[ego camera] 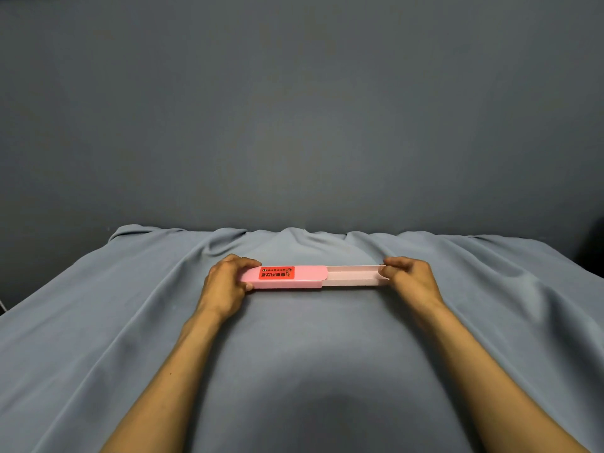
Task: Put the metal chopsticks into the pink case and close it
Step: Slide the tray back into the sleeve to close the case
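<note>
A long pink case lies crosswise on the blue-grey cloth. Its lid (304, 278), with a red label, covers the left half. The paler inner tray (351, 278) sticks out to the right and looks empty where it shows. My left hand (225, 282) grips the lid's left end. My right hand (410, 277) pinches the tray's right end. No metal chopsticks are visible anywhere in view.
The table is draped in a wrinkled blue-grey cloth (130, 322), with folds running toward its far edge (294, 232). A plain grey-blue wall stands behind. A dark object (593, 243) shows at the far right edge.
</note>
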`<state>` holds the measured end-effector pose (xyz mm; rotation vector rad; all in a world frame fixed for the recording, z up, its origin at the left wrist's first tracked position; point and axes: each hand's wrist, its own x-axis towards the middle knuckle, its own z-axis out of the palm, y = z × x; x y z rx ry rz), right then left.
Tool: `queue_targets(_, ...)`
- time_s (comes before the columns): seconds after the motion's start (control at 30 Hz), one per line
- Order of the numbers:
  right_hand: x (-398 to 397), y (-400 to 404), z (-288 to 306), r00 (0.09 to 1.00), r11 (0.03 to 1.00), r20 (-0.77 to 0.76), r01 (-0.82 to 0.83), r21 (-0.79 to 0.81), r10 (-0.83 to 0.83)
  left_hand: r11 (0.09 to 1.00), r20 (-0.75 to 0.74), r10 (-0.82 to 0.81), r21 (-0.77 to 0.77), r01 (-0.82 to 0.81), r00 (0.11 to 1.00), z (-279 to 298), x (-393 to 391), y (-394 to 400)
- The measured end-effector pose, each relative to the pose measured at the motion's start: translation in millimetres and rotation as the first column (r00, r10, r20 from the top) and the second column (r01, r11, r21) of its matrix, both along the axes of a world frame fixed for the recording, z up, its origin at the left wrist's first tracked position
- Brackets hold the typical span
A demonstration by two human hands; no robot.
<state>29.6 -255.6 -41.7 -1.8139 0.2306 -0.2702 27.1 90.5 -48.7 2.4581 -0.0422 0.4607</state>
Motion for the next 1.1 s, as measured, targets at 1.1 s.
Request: queue_targets(1.1, 5.3, 22.5, -0.9, 0.992, 0.903, -0.083, -0.051, 0.426, 0.095, 0.999, 0.025, -0.025, 0.037, 0.024, 0.999, -3.0, 0.5, -25.5)
